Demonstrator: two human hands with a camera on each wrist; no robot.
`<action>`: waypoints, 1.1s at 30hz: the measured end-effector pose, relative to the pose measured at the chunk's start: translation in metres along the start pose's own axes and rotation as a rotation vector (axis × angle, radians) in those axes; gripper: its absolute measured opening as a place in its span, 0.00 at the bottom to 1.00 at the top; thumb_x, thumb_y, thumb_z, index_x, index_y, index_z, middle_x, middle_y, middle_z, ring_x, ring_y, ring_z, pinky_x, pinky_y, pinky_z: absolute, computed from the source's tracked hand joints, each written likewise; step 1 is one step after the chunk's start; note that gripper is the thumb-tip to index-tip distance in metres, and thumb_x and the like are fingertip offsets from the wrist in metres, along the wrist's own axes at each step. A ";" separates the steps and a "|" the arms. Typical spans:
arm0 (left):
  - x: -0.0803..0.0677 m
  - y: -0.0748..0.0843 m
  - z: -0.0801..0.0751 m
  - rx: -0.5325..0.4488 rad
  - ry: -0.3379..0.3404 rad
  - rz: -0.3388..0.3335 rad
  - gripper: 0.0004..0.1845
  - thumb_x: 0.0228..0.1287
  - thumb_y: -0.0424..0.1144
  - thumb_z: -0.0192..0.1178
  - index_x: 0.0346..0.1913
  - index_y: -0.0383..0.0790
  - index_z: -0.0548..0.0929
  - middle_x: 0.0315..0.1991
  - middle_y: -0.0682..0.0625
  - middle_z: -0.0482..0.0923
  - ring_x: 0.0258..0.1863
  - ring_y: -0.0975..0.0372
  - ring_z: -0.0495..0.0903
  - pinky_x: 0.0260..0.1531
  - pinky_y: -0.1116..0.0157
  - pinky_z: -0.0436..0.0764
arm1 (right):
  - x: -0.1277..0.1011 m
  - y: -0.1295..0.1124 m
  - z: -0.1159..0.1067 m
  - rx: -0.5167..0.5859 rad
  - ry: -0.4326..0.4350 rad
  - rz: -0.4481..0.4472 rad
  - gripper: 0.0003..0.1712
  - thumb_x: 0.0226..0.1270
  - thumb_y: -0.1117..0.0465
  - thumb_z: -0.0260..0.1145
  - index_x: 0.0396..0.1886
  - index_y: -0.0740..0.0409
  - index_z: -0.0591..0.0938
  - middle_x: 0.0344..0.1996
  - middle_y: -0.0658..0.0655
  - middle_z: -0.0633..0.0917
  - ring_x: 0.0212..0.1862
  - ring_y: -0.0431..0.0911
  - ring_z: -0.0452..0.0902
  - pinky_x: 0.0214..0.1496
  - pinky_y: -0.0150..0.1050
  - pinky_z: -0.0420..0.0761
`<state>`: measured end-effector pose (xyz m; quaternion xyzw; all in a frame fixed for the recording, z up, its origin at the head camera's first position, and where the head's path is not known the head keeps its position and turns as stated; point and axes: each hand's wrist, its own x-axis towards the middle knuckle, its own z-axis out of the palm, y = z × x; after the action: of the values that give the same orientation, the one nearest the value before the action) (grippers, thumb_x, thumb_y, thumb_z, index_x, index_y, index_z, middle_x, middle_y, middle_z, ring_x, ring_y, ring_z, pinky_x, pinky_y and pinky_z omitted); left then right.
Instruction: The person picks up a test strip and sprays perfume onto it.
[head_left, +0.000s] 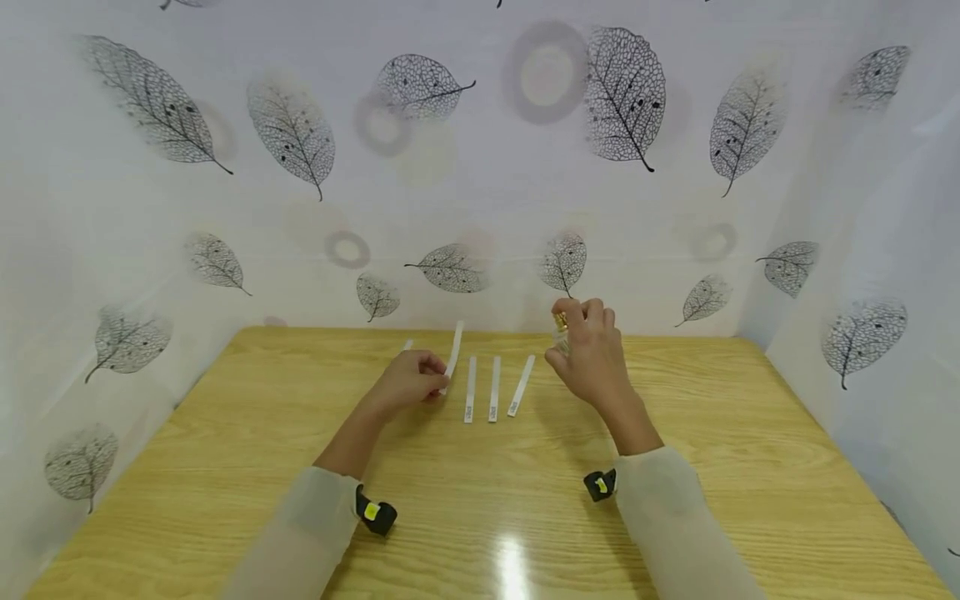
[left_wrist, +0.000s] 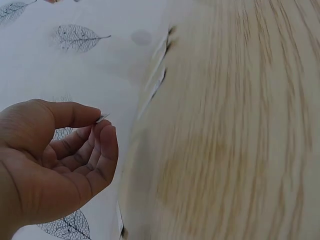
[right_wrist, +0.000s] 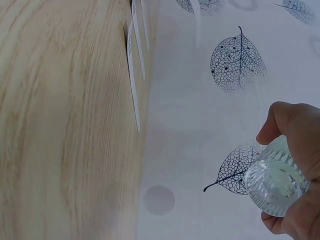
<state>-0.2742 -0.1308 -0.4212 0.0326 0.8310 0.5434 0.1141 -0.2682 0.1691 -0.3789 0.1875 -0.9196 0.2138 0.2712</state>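
Note:
My left hand (head_left: pixel 405 385) pinches the lower end of a white paper test strip (head_left: pixel 456 343) between thumb and finger; the strip stands raised and slightly bent. In the left wrist view only the short end of that strip shows at the fingertips. To the right, my right hand (head_left: pixel 600 358) grips a ribbed clear glass perfume bottle (right_wrist: pixel 277 182) with a gold top (head_left: pixel 561 321), the index finger over the top. The bottle is held up off the table, its base facing the right wrist camera.
Three white strips with small print lie side by side between the hands: a left one (head_left: pixel 469 390), a middle one (head_left: pixel 494 390) and a slanted right one (head_left: pixel 521 385). Another strip (head_left: pixel 408 344) shows behind my left hand. A leaf-patterned curtain (head_left: pixel 480 183) borders the wooden table (head_left: pixel 480 492).

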 end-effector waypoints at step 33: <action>0.002 -0.010 -0.034 0.165 0.029 -0.087 0.08 0.66 0.26 0.65 0.45 0.24 0.84 0.38 0.37 0.84 0.25 0.60 0.85 0.29 0.65 0.87 | 0.006 -0.004 -0.012 -0.060 -0.016 -0.074 0.33 0.57 0.67 0.70 0.59 0.49 0.66 0.43 0.64 0.69 0.38 0.58 0.61 0.32 0.49 0.65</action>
<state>-0.2828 -0.1652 -0.4179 -0.0020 0.8751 0.4682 0.1226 -0.2660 0.1703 -0.3657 0.2146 -0.9202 0.1744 0.2771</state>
